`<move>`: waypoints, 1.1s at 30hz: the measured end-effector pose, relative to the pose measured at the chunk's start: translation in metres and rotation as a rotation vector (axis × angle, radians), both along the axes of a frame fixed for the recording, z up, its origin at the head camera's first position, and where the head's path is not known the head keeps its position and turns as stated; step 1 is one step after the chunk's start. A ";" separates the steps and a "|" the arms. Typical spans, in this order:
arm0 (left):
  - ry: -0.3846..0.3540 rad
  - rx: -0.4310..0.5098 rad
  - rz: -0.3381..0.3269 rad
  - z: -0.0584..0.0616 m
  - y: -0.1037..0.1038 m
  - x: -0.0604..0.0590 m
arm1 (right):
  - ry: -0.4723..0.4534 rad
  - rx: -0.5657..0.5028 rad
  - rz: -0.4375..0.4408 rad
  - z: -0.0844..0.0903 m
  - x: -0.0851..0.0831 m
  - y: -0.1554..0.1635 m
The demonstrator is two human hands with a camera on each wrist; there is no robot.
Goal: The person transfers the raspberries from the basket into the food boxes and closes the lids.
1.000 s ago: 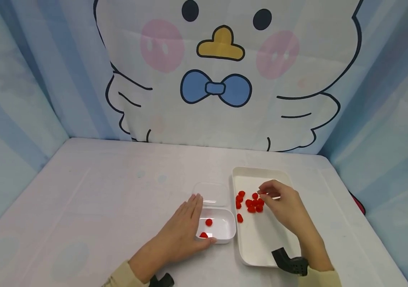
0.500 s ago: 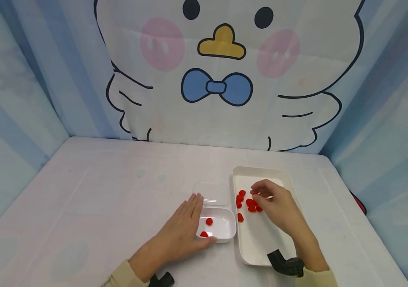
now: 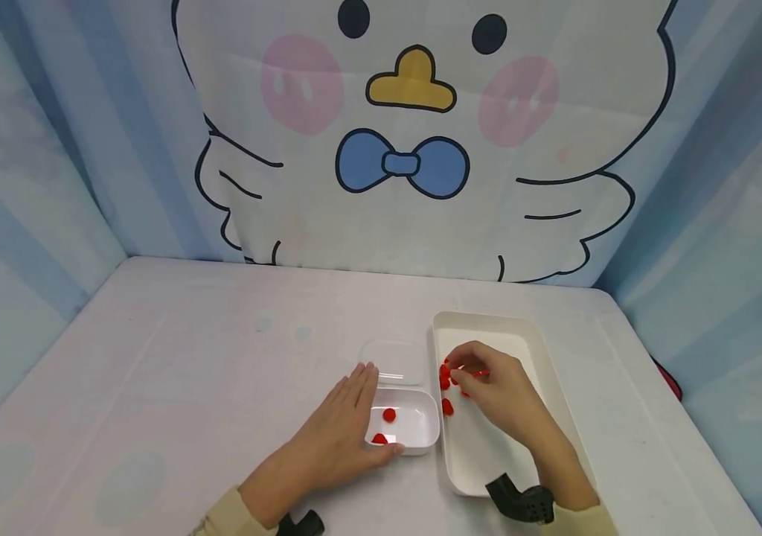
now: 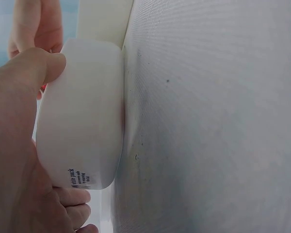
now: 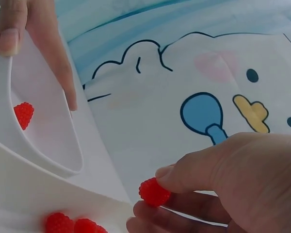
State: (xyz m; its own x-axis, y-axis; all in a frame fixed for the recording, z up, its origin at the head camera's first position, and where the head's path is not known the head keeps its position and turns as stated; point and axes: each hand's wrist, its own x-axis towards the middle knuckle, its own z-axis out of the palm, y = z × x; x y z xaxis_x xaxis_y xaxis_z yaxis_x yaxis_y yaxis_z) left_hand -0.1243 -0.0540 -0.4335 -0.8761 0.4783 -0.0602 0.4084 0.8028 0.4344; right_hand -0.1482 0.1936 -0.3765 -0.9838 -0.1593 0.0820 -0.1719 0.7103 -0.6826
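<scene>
My left hand [image 3: 324, 439] grips a small white plastic container [image 3: 423, 428], its thumb on the near rim and its fingers along the left side. Printed lettering shows on the container's wall in the left wrist view. Two red raspberries [image 3: 389, 415] lie inside. Over the white tray [image 3: 488, 465] on the right, my right hand [image 3: 504, 398] pinches one raspberry [image 5: 154, 192] between thumb and fingers, seen in the right wrist view. Several more raspberries [image 3: 447, 407] lie in the tray's left part, some hidden by this hand.
Behind the container lies a clear lid [image 3: 394, 361]. The tray stands right beside the container, its raised rim between the two. A curtain [image 3: 401, 223] with a cartoon bird closes off the table's [image 3: 187, 357] far side. Black wrist straps [image 3: 522, 502] sit on both wrists.
My right hand has moved left across the tray, from the raspberry cluster toward the tray's left rim. My left hand stays on the container.
</scene>
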 end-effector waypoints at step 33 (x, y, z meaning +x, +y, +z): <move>0.065 -0.009 -0.029 0.001 -0.002 0.001 | -0.008 -0.016 0.284 -0.012 0.015 -0.046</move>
